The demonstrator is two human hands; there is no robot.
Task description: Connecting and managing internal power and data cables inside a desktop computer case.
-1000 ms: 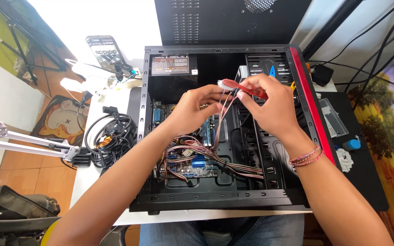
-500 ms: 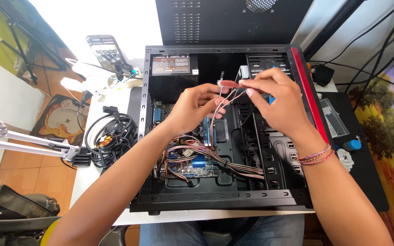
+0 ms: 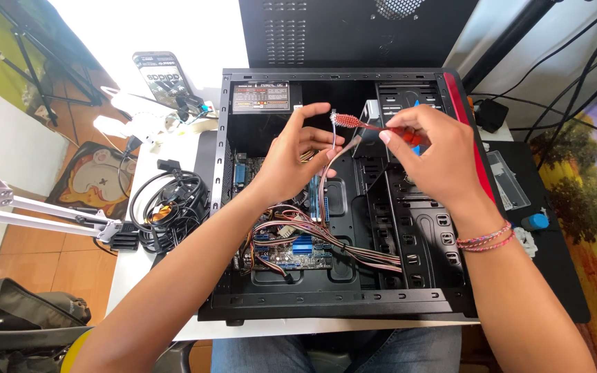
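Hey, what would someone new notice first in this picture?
An open black computer case with a red edge lies on the table, bundled wires across its board. Above it, the left hand pinches a thin cable while the right hand holds a small red-bristled brush.

Black metal computer case (image 3: 340,304) with red right edge; red-handled thin tool (image 3: 371,126); pink-grey ribbon cable (image 3: 326,183); blue motherboard connectors (image 3: 303,245); white worktop (image 3: 174,148).

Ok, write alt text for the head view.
Two bare hands work over an open black computer case lying flat: the left hand pinches thin wires, the right hand holds a red-bristled brush. A coil of black cables lies left of it.
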